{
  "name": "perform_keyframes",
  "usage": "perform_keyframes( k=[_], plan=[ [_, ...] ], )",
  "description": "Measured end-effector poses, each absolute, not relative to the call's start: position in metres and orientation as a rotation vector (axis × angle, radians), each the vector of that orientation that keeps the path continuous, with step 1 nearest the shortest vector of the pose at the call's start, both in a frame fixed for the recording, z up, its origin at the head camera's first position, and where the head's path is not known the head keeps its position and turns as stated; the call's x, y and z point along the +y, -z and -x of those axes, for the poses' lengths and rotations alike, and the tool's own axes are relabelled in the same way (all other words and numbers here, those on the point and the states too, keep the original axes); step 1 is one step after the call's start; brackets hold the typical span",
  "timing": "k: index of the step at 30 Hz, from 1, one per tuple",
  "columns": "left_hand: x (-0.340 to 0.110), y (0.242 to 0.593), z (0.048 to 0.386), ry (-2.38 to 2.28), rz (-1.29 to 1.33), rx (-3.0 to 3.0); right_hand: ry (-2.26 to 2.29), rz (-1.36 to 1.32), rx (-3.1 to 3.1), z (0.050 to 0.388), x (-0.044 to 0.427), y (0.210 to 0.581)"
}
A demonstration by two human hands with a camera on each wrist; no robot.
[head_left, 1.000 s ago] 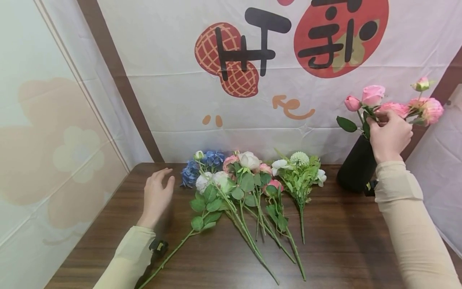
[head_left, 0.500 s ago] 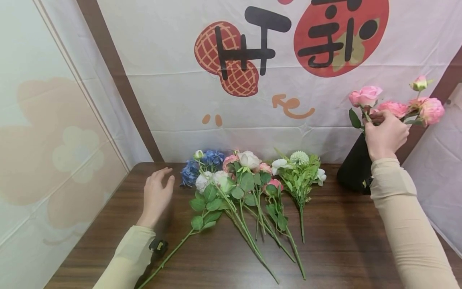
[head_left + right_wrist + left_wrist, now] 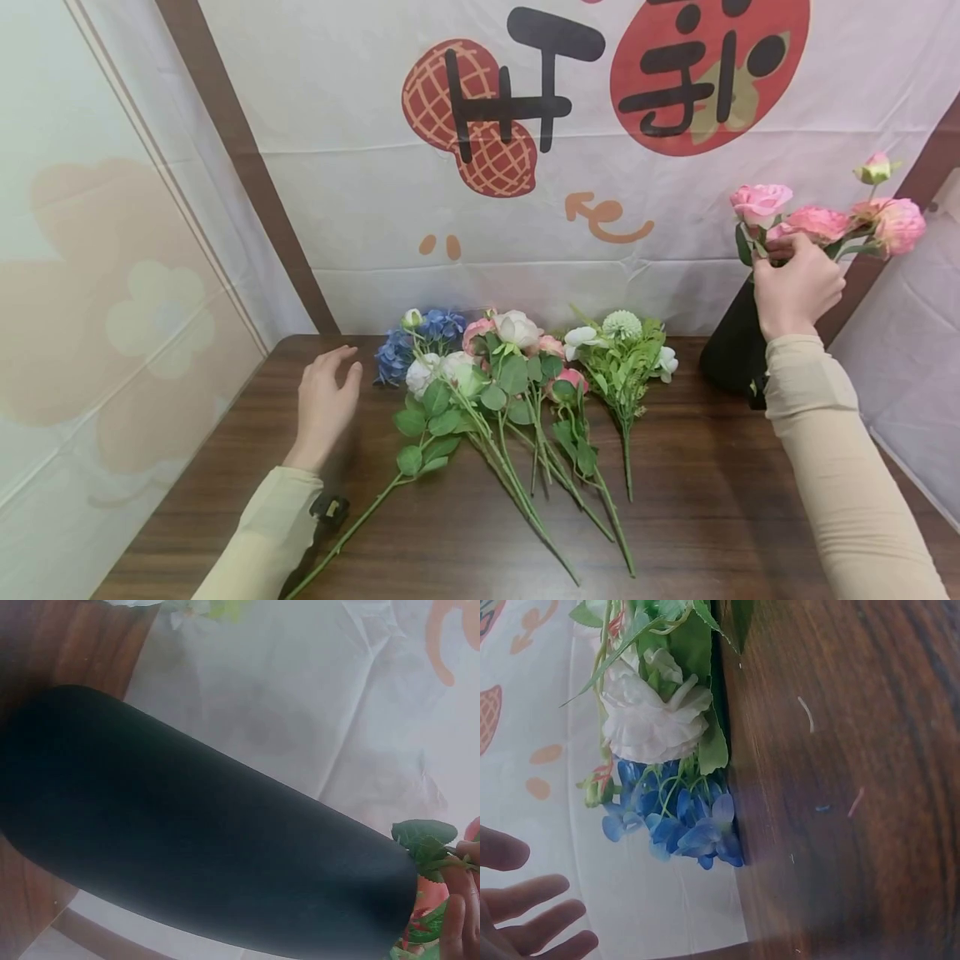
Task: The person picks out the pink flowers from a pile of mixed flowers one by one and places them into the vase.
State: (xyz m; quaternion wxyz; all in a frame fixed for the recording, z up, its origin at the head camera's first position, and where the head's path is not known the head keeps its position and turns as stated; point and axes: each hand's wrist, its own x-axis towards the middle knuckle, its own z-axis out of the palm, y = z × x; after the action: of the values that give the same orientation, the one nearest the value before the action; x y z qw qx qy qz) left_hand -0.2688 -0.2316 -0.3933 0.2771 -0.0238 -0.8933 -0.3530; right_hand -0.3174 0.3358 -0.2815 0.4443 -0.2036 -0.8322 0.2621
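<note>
At the right, my right hand (image 3: 799, 283) pinches the stem of a pink rose (image 3: 761, 204) just above the mouth of a black vase (image 3: 731, 346). Other pink flowers (image 3: 892, 227) stick out of the vase behind that hand. The right wrist view shows the vase (image 3: 210, 825) lengthwise, with green leaves (image 3: 424, 838) and the fingers (image 3: 459, 900) at its rim. The lower stem is hidden. On the left, my left hand (image 3: 327, 408) has relaxed, spread fingers and holds nothing. Blue hydrangea (image 3: 694, 821) lies nearest it, untouched.
Several flower stems lie across the brown wooden table (image 3: 690, 517): white blooms (image 3: 517, 331), a pink flower (image 3: 567, 385), and a green-and-white bunch (image 3: 626, 358). A long leafy stem (image 3: 367, 512) runs beside the left wrist. A printed white cloth (image 3: 360, 225) hangs behind.
My right hand has shifted left and slightly down. The pink rose has turned and sunk a little, and its side bud has gone from sight. My left hand stays where it was.
</note>
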Motion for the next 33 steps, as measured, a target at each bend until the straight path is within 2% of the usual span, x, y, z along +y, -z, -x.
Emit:
perform_keyframes(
  k=[14,33],
  plan=[
    [-0.224,0.384,0.272,0.969,0.055,-2.423,-0.731,0.504,-2.006,0.307,0.341,0.280],
    [-0.172,0.368,0.285,1.053,0.164,-2.373,-0.687,0.477,-2.053,0.284,0.327,0.266]
  ],
)
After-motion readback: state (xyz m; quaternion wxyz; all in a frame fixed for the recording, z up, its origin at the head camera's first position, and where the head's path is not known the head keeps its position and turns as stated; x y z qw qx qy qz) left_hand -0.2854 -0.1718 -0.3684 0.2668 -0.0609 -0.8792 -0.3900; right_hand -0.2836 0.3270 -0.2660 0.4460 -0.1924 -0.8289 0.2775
